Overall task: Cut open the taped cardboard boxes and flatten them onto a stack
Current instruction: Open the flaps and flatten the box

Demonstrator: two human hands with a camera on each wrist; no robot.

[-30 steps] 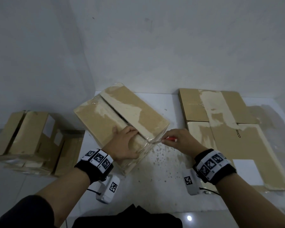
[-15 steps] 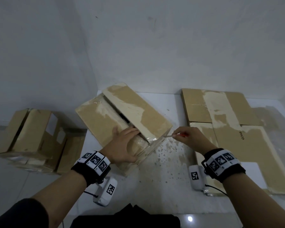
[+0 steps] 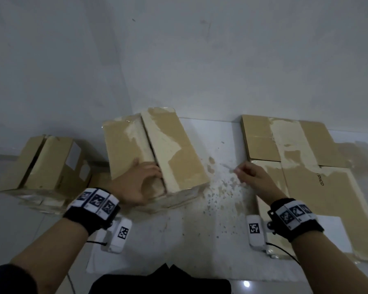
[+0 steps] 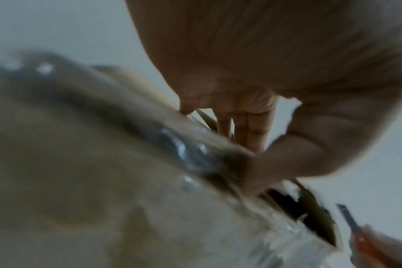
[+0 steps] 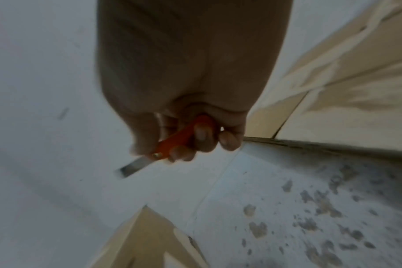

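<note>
Centre of the frame, a bare strip of white table (image 3: 221, 149) separates the box (image 3: 174, 153) under my left hand (image 3: 134, 185) from the flattened cardboard (image 3: 319, 179); my right hand (image 3: 255, 177) hovers there.

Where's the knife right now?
The orange-handled utility knife is gripped in the right hand, blade out, held above the speckled white surface between the cardboard box and the flattened cardboard stack, touching neither.

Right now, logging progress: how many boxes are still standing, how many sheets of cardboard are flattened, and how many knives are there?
Standing boxes: 2, one under the left hand at, one at
Flattened cardboard: 1 stack; sheets uncountable
Knives: 1, in the right hand
Total: 4
</note>
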